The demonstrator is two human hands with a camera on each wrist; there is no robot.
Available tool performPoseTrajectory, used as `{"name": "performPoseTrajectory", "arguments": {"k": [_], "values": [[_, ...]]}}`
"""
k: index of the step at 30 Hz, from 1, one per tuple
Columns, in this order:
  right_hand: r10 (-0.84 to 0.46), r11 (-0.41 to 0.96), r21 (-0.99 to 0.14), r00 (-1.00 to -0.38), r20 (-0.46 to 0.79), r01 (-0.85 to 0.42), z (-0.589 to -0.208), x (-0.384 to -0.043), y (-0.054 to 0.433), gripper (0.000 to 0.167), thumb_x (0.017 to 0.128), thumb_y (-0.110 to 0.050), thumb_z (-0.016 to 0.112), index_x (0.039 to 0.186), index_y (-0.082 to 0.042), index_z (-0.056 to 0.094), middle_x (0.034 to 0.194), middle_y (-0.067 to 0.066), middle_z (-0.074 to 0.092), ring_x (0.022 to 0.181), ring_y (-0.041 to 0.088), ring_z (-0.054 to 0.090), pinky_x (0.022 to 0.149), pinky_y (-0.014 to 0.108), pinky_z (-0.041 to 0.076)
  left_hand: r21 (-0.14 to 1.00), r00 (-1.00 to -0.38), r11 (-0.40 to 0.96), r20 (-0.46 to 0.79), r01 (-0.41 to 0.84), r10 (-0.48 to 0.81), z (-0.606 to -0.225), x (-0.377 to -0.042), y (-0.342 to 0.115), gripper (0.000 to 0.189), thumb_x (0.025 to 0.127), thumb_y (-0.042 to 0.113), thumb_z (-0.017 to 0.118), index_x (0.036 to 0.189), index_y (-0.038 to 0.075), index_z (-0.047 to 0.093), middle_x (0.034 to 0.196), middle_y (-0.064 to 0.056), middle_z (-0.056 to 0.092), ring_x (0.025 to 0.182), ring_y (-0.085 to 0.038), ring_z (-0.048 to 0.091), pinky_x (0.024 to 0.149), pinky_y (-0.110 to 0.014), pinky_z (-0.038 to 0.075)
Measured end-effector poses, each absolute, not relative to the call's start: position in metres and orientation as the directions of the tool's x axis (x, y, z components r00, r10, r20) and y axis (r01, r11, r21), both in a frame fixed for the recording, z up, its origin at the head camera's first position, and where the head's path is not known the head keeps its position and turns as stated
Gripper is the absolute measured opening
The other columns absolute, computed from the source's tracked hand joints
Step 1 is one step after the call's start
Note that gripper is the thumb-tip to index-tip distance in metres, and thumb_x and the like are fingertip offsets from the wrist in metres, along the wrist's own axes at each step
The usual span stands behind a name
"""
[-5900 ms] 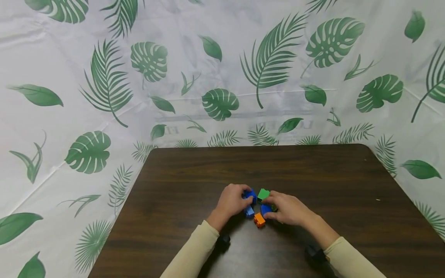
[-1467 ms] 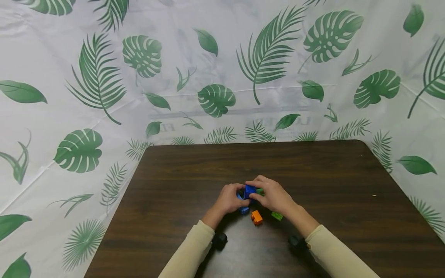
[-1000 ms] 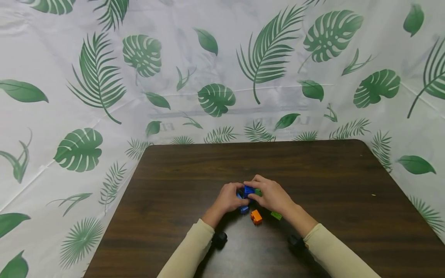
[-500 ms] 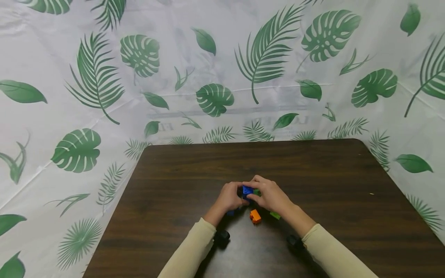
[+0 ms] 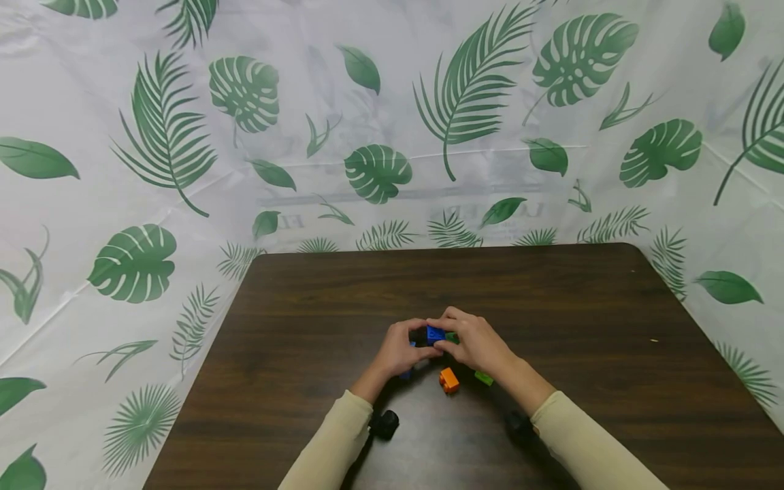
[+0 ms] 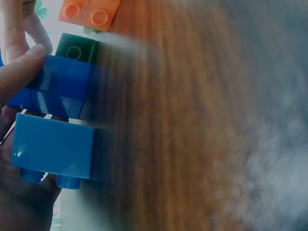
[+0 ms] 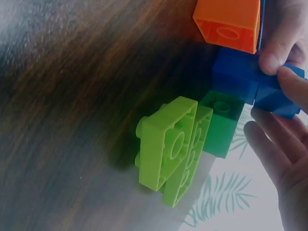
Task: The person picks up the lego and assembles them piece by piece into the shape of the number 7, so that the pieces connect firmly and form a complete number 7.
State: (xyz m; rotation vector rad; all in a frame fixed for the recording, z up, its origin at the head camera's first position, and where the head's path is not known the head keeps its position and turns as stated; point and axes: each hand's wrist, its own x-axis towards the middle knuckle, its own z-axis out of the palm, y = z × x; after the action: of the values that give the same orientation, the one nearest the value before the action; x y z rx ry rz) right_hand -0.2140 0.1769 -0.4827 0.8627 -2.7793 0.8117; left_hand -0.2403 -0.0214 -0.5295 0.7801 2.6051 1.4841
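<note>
Near the middle of the table, my left hand and right hand meet around two dark blue toy building bricks. The bricks lie against each other, with a seam between them. Thumb tips from both hands press on the blue in the right wrist view, and my right fingers curl below it. From the head, only part of the blue shows between the hands. Close to my left palm is a lighter blue brick, studs toward the bottom of that view. A dark green brick sits right beside the dark blue pair.
An orange brick lies on the dark wood table, nearer to me than the hands. Two lime green bricks lie near my right wrist, hollow undersides showing. A leaf-printed sheet hangs behind the table.
Over several seconds my right hand has brought its dark blue brick left to the one at my left hand. In the last second, the lighter blue brick has shifted left under my left hand.
</note>
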Motion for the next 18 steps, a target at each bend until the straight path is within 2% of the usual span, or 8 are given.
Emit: {"name": "performPoseTrajectory", "arguments": {"k": [11, 15, 18], "values": [[-0.51, 0.685, -0.465, -0.825, 0.244, -0.561, -0.482, -0.213, 0.179, 0.046, 0.088, -0.022, 0.075, 0.133, -0.018, 0.064, 0.106, -0.006, 0.057, 0.08, 0.017, 0.059, 0.074, 0.027, 0.054, 0.719, -0.808, 0.452, 0.262, 0.528, 0.528, -0.526, -0.243, -0.025, 0.037, 0.083, 0.031, 0.08, 0.115, 0.015, 0.07, 0.102, 0.002, 0.071, 0.089, -0.008, 0.065, 0.079, -0.021, 0.053], [-0.543, 0.623, -0.551, -0.814, 0.205, -0.555, -0.479, -0.218, 0.186, 0.045, 0.095, -0.028, 0.067, 0.138, -0.019, 0.059, 0.116, -0.004, 0.061, 0.093, 0.018, 0.063, 0.082, 0.033, 0.055, 0.703, -0.792, 0.451, 0.269, 0.551, 0.548, -0.524, -0.245, -0.024, 0.034, 0.084, 0.03, 0.08, 0.113, 0.016, 0.07, 0.1, 0.004, 0.07, 0.086, -0.007, 0.065, 0.076, -0.021, 0.053], [-0.508, 0.607, -0.625, -0.844, 0.171, -0.491, -0.478, -0.222, 0.195, 0.044, 0.099, -0.032, 0.059, 0.142, -0.02, 0.054, 0.123, 0.0, 0.063, 0.102, 0.016, 0.062, 0.087, 0.039, 0.054, 0.701, -0.804, 0.475, 0.243, 0.532, 0.542, -0.523, -0.244, -0.022, 0.034, 0.082, 0.03, 0.081, 0.11, 0.014, 0.071, 0.099, 0.003, 0.07, 0.085, -0.009, 0.065, 0.076, -0.024, 0.053]]}}
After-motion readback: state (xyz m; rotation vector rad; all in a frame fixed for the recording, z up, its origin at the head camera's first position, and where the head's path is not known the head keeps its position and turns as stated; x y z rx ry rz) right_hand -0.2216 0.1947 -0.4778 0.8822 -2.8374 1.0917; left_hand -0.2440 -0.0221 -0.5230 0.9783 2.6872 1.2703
